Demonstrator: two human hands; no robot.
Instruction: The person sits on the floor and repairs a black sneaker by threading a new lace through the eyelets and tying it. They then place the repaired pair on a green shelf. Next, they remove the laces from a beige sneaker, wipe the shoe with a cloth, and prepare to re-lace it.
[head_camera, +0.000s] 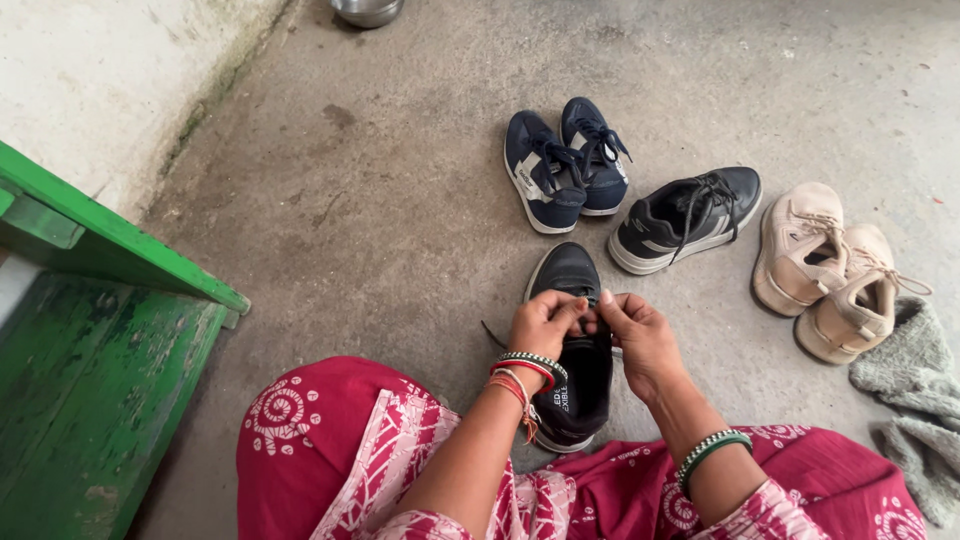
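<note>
Both hands meet over a black sneaker that lies on the concrete floor directly in front of the person's knees. The left hand has its fingers curled and pinched on the sneaker's lace near the tongue; the right hand is closed the same way, thumb and fingers nipping the lace, and the fingertips of the two hands touch. The lace itself is mostly hidden between them. Bangles and red threads ring the left wrist, and a beaded and a green bangle sit on the right. The sneaker's toe points away from the person and its heel lies between the red patterned skirt's folds.

Just beyond, up and to the right, rests the matching black sneaker, on its sole and laced. Further out, a pair of navy sneakers lies side by side, touching. To the right, two beige sneakers overlap, beside a grey cloth. A green wooden bench stands at the left by the wall, and a metal bowl shows at the top edge.
</note>
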